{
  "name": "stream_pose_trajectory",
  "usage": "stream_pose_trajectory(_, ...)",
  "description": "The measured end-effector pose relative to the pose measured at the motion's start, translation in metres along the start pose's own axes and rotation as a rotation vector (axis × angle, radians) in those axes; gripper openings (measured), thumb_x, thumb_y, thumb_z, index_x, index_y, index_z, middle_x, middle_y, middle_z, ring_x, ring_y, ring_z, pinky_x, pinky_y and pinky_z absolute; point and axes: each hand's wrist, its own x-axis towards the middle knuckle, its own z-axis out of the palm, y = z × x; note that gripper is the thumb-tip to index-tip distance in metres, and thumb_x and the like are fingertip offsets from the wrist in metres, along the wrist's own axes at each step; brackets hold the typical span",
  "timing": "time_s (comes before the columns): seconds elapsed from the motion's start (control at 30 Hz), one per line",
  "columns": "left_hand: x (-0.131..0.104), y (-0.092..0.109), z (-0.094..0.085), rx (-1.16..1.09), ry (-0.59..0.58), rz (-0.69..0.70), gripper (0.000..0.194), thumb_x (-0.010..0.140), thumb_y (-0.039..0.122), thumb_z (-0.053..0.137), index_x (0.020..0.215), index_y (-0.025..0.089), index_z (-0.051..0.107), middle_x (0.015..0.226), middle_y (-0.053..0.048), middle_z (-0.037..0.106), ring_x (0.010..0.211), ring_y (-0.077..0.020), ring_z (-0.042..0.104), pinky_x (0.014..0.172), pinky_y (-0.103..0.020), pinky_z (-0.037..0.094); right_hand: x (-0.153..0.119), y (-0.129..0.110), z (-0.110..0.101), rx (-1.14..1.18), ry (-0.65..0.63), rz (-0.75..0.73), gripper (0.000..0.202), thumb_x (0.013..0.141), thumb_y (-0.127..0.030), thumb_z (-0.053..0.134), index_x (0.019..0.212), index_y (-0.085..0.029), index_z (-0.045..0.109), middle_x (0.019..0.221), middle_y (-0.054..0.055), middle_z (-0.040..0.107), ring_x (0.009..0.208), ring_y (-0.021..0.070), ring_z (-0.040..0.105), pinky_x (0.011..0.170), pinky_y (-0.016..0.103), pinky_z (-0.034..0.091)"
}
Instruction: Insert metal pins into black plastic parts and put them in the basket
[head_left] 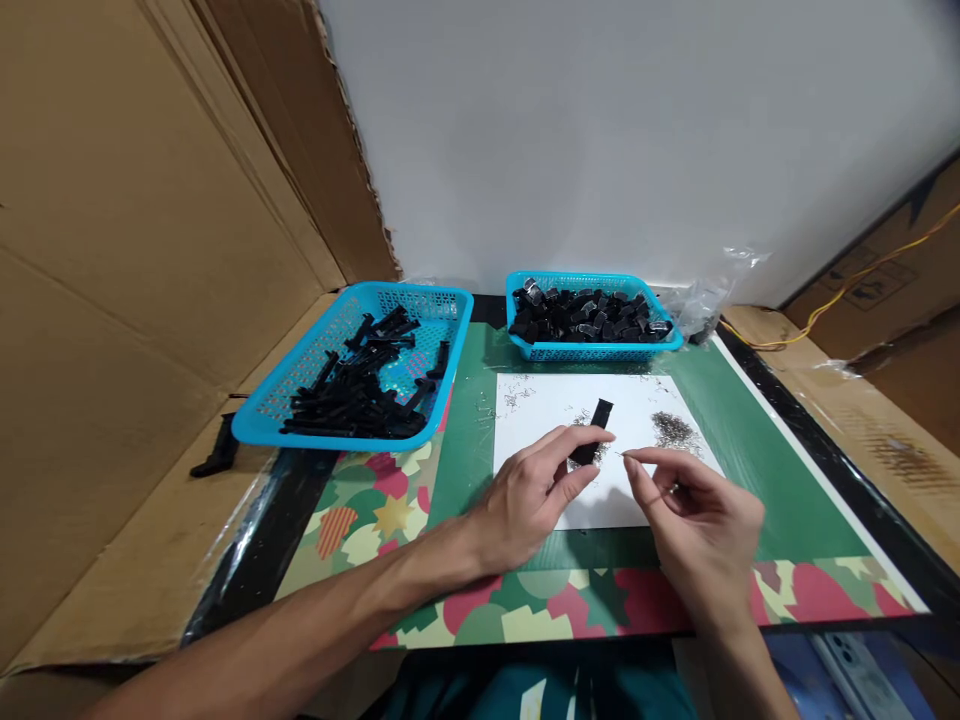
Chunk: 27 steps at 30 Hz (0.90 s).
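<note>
My left hand (536,495) grips a small black plastic part (592,430) between thumb and fingers, holding it tilted over a white sheet (540,405). My right hand (701,525) is just right of it, thumb and forefinger pinched on a tiny thin metal piece (624,455) whose tip points at the black part. A heap of tiny metal pieces (673,428) lies on the sheet beyond my right hand, with more scattered near the sheet's far left corner.
A blue basket (352,315) at the left holds long black parts. A smaller blue basket (592,350) at the back holds short black parts. Cardboard walls stand left and right. A clear plastic bag (701,300) and one black part (217,455) lie outside the green mat.
</note>
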Motion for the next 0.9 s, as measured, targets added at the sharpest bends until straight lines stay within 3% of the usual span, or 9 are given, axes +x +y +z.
stream_pose_trajectory(0.13,-0.0024,-0.0059,0.0037,-0.126,0.037,-0.013,0.06,0.104,0.03,0.067,0.158,0.027,0.042,0.112,-0.003,0.067,0.075,-0.0111,0.059,0.072,-0.025,0.05,-0.0059,-0.0026,0.0033,-0.082,0.054,-0.185,0.008,0.094,-0.016,0.076,0.097,-0.024,0.078,0.063,-0.007,0.049,0.05,0.0087,0.039,0.048,0.024,0.033)
stream_pose_trajectory(0.23,-0.0017,-0.005,0.0032,-0.136,0.031,-0.001,0.059,0.104,0.031,0.067,0.158,0.024,0.045,0.112,-0.004,0.066,0.072,-0.0098,0.056,0.072,-0.024,0.051,-0.0087,-0.0013,0.0041,-0.101,0.007,-0.296,0.017,0.094,-0.01,0.075,0.103,-0.025,0.076,0.064,-0.007,0.051,0.053,0.0096,0.042,0.053,0.025,0.037)
stream_pose_trajectory(0.5,-0.0013,-0.0038,0.0024,-0.05,0.018,0.063,0.054,0.107,0.035,0.062,0.158,0.02,0.05,0.127,-0.01,0.07,0.11,-0.0232,0.069,0.099,-0.036,0.057,-0.0075,0.0038,0.0041,-0.073,-0.111,-0.358,0.024,0.094,-0.004,0.073,0.107,-0.025,0.074,0.066,-0.007,0.05,0.056,0.0111,0.043,0.055,0.027,0.037)
stream_pose_trajectory(0.9,-0.0025,-0.0009,0.0009,-0.041,0.004,0.097,0.055,0.109,0.037,0.059,0.16,0.019,0.048,0.14,-0.013,0.068,0.123,-0.0264,0.069,0.106,-0.038,0.059,-0.003,-0.0005,-0.0022,-0.109,-0.192,-0.421,0.021,0.097,-0.003,0.069,0.108,-0.021,0.072,0.065,-0.006,0.049,0.055,0.0111,0.041,0.052,0.026,0.035)
